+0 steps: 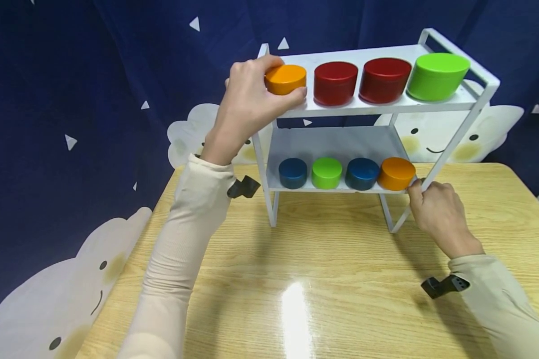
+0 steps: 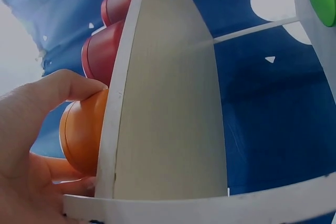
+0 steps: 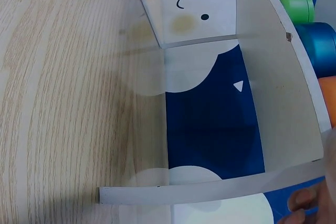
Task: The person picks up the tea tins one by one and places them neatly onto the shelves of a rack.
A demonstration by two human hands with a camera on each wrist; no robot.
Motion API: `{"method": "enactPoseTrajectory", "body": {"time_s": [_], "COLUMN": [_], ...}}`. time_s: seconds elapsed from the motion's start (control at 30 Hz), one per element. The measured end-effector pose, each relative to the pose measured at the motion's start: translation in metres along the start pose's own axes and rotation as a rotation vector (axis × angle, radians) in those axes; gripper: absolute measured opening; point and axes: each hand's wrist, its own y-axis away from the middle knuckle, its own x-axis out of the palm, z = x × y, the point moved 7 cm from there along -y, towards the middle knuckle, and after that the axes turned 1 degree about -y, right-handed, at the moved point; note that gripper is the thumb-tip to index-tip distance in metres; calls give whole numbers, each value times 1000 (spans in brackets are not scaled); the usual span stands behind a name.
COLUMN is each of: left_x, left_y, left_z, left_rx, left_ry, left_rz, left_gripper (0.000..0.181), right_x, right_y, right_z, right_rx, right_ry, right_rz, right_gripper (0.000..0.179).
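Observation:
On the left end of the upper shelf, my left hand [image 1: 250, 97] grips an orange round tin [image 1: 286, 80] between thumb and fingers. The left wrist view shows that tin standing against the shelf's front edge. My right hand [image 1: 442, 212] holds the white two-tier rack [image 1: 350, 110] at its right front leg, beside the lower shelf. Only some right fingertips [image 3: 303, 199] show in the right wrist view. Two dark red tins [image 1: 335, 84] and a larger green tin [image 1: 437, 77] share the upper shelf.
Along the lower shelf stand a blue tin [image 1: 293, 173], a small green tin [image 1: 326, 173], another blue tin [image 1: 362, 174] and an orange tin [image 1: 397, 174]. The rack stands on a wooden table [image 1: 341, 279] before a dark blue curtain [image 1: 117, 65] with cloud pictures.

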Motion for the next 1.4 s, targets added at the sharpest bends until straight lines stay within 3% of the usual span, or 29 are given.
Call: {"method": "enactPoseTrajectory", "body": {"time_s": [0.57,0.8,0.9,1.0,1.1,1.17,1.27,1.4], "left_x": [0,-6,-10,-20,-26,-24,-12,12], "left_y": [12,22,30,47,74,93,119,147], "left_z": [7,10,10,9,13,20,35,58], "left_rx": [-15,-5,22,111,194,211,179,110], "left_ry": [180,190,214,240,237,222,194,155], "left_rz": [10,-36,-97,-240,-388,-452,-448,-356], "left_gripper": [70,72,72,67,58,53,49,47], "right_x": [0,3,4,4,2,-1,-5,-8], "right_y": [4,6,8,10,12,14,21,37], "right_z": [3,3,3,4,5,7,10,5], "right_rx": [-16,7,11,8,-3,-22,-64,-80], "right_ry": [-8,-31,-39,-52,-59,-57,-46,-47], "right_rz": [9,18,4,-8,-21,-41,-73,-84], "right_gripper": [57,57,57,59,63,62,56,44]}}
